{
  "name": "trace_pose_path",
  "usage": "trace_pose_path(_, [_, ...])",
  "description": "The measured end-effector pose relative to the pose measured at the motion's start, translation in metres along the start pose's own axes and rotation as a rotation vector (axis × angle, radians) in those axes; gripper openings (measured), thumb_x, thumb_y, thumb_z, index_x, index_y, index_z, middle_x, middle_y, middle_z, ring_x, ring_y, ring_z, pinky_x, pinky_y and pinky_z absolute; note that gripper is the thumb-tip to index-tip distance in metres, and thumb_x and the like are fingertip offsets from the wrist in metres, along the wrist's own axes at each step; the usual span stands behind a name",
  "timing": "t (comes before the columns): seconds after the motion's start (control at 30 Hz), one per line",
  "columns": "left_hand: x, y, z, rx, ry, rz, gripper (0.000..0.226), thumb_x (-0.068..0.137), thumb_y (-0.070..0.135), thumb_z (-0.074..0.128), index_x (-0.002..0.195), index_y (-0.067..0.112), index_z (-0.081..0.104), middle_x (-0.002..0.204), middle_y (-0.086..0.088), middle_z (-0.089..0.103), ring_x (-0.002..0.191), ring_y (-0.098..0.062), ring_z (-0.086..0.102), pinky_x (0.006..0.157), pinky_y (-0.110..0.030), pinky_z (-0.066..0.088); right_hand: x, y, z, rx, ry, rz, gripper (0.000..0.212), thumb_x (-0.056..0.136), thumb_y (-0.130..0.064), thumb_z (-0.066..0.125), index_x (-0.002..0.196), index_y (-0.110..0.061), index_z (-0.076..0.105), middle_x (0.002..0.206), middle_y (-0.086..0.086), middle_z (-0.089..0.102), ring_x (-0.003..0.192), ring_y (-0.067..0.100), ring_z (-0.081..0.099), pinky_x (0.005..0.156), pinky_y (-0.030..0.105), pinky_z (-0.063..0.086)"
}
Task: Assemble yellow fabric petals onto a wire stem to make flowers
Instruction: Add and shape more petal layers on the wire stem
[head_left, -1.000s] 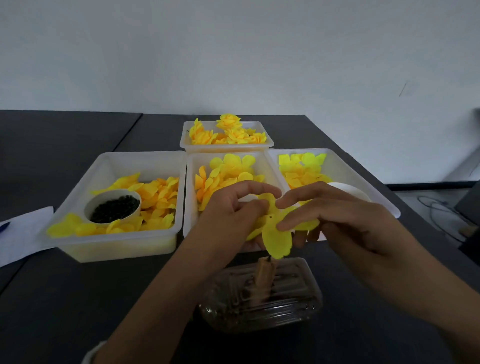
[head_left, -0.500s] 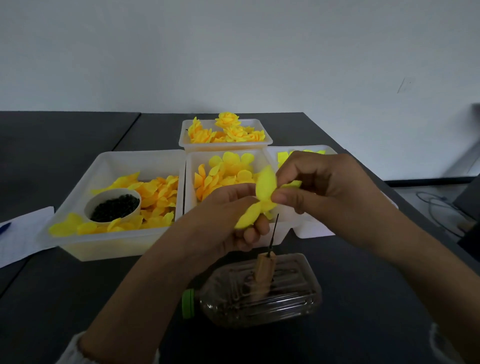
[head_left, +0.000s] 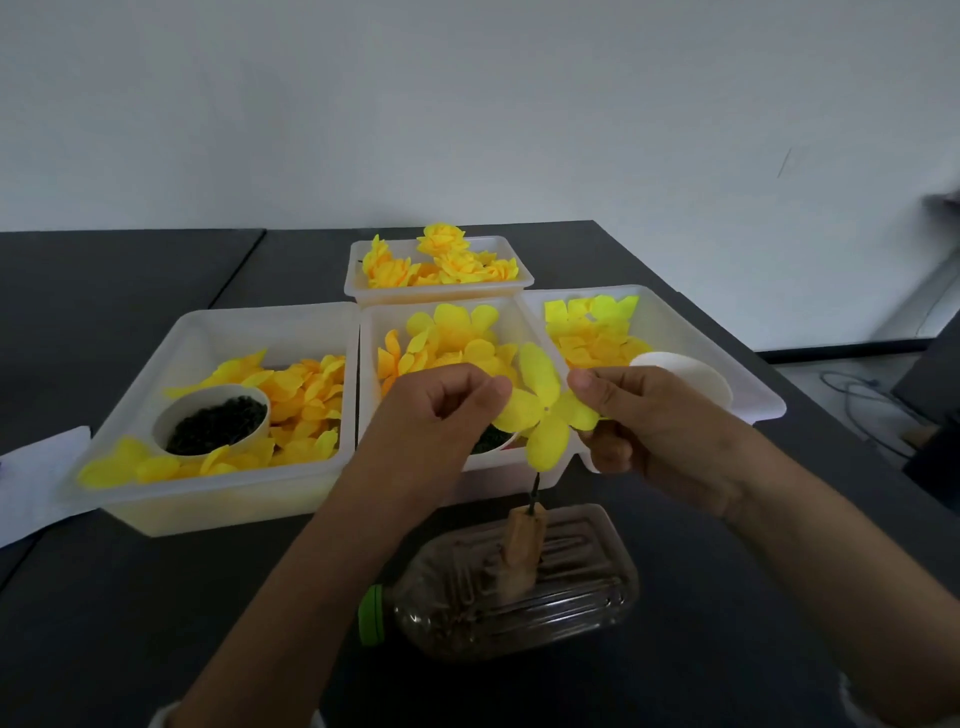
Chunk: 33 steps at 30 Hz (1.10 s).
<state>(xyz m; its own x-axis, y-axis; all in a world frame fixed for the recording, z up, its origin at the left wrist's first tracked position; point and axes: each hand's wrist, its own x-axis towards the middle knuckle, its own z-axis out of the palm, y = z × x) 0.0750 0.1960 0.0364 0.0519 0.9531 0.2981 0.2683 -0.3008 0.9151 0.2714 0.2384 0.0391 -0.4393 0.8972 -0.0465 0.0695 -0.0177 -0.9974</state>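
Yellow petal piece, four lobes spread, is sitting over the top of the thin dark wire stem, directly above the wooden block. The stem is standing upright in that block, which is sticking out of a clear plastic bottle lying on its side on the dark bench. The left hand is pinching the lobe left of the stem, its fingers closed on the fabric; the right hand is pinching the opposite lobe in the same way. Behind the petal piece, four white trays are holding loose yellow petals and finished flowers. A white cup of dark beads is sitting in the tray left of the stem.
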Motion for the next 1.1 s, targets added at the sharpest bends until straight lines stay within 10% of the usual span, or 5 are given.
trace_pose_path(0.2, [0.003, -0.017, 0.009, -0.109, -0.033, -0.205, 0.05, 0.098, 0.024, 0.051, 0.049, 0.024, 0.056, 0.042, 0.013, 0.036, 0.035, -0.002, 0.03, 0.04, -0.012, 0.026, 0.004, 0.022, -0.006, 0.271, -0.076, 0.116, 0.029, 0.082, -0.035, 0.061, 0.067, -0.011, 0.062, 0.065, 0.007, 0.05, 0.045, 0.01, 0.035, 0.044, 0.019, 0.033])
trace_pose_path(0.57, [0.001, -0.02, 0.01, -0.524, -0.169, -0.3, 0.031, 0.086, 0.035, 0.051, 0.098, 0.007, 0.052, 0.05, 0.008, 0.035, 0.043, -0.005, 0.027, 0.04, -0.017, 0.021, 0.001, 0.02, -0.009, 0.431, -0.072, 0.083, 0.026, 0.088, -0.03, 0.055, 0.072, -0.01, 0.055, 0.061, 0.004, 0.045, 0.044, 0.009, 0.033, 0.045, 0.02, 0.029])
trace_pose_path(0.9, [-0.003, -0.052, 0.003, -0.534, -0.296, -0.384, 0.028, 0.079, 0.043, 0.059, 0.056, 0.027, 0.057, 0.052, 0.009, 0.035, 0.044, -0.003, 0.026, 0.045, -0.02, 0.018, -0.008, 0.035, -0.006, 0.357, -0.05, 0.158, 0.03, 0.085, -0.032, 0.054, 0.074, -0.005, 0.053, 0.062, 0.006, 0.05, 0.046, 0.01, 0.036, 0.047, 0.021, 0.032])
trace_pose_path(1.1, [0.0, -0.054, 0.003, -0.691, -0.321, -0.331, 0.027, 0.082, 0.042, 0.062, 0.064, 0.023, 0.061, 0.053, 0.009, 0.034, 0.046, -0.003, 0.026, 0.046, -0.019, 0.02, -0.009, 0.032, -0.004, 0.345, -0.04, 0.067, 0.029, 0.086, -0.031, 0.053, 0.071, -0.007, 0.058, 0.063, 0.006, 0.049, 0.047, 0.011, 0.037, 0.046, 0.021, 0.033])
